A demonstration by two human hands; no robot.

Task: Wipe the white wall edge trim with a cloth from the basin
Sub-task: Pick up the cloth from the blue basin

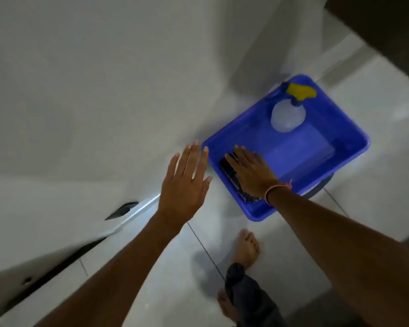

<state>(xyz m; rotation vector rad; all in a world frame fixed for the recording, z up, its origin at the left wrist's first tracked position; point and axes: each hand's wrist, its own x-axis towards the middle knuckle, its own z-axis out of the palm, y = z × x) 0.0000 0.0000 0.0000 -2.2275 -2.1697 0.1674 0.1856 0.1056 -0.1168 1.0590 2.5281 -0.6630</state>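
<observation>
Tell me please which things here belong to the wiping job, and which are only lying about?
For the job:
- blue basin
- dark cloth in the basin, under the right hand
- white wall

Only lying about:
- spray bottle with a yellow top, in the basin's far corner

The left hand is open and holds nothing.

Both forearms are bare, with no sleeves in view. The left hand wears nothing: no ring, band or watch shows on it. The right hand has a thin pink cord bracelet around the wrist, its knotted ends sticking out to one side. Both feet are bare, and a dark grey trouser leg ends bunched just above the ankle.
</observation>
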